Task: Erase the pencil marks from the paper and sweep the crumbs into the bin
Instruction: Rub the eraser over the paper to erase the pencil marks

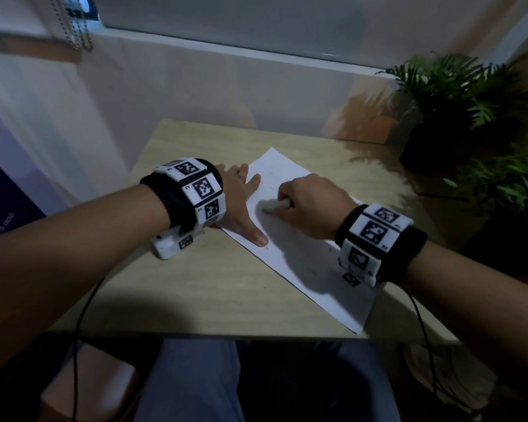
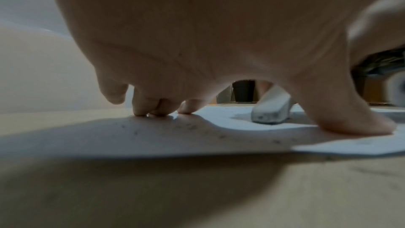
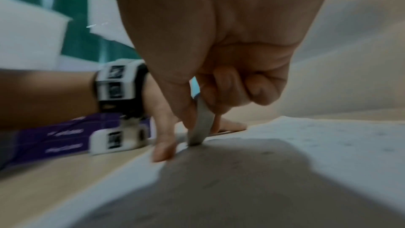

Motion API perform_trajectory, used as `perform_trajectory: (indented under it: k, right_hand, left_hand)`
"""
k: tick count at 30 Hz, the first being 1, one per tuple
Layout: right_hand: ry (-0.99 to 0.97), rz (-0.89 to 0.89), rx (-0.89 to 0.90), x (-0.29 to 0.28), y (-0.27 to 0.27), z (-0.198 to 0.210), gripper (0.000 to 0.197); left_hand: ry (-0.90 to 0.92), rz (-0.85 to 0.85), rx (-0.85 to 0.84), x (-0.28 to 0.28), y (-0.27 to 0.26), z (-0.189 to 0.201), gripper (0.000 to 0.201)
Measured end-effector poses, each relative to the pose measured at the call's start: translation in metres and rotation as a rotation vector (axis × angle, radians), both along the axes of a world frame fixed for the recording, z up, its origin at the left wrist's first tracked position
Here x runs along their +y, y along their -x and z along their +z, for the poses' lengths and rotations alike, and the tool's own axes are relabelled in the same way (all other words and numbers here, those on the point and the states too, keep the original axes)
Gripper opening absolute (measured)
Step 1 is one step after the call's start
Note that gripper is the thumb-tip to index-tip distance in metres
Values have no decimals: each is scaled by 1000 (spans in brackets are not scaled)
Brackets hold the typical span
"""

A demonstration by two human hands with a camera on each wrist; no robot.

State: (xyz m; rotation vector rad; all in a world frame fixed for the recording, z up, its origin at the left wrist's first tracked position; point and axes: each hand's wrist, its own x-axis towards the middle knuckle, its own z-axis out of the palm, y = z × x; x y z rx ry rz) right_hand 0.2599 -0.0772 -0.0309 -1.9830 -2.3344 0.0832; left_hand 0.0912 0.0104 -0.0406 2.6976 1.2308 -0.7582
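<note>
Paper is lying flat and a bit diagonal on the wooden counter, so this looks like the erasing step, not the sweeping yet. Right hand has its fingers curled round a white eraser, pinching it between thumb and fingertips with the tip pressed down on the sheet near its left edge. Left hand is spread flat with straight fingers, holding nothing, pinning the sheet's left edge: thumb on the paper, the other fingertips around the edge where it meets the counter.

Dark eraser crumbs are scattered on the paper close to the left hand, and I can just make out faint marks near the thumb. No bin in any view, so no idea where it sits.

My guess for the next bit: short rubbing strokes while the flat hand stops the sheet sliding or creasing. Once clean, the crumbs need herding together gently, since they'd scatter easily.
</note>
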Motion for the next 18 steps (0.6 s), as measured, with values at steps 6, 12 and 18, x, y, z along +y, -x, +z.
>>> perform_trajectory:
  k: [6,12,18]
  right_hand:
    - [86,5,74,8,-6,6,49]
    - [44,61,58,-3,15,-3,40]
    - [-5,-54,-32,14,6,7,48]
  left_hand:
    - [4,-3,-19,2,0,-2,162]
    - [-59,-11,6,1,-3,-7,152]
    - [-11,10,-21,0,0,-4,150]
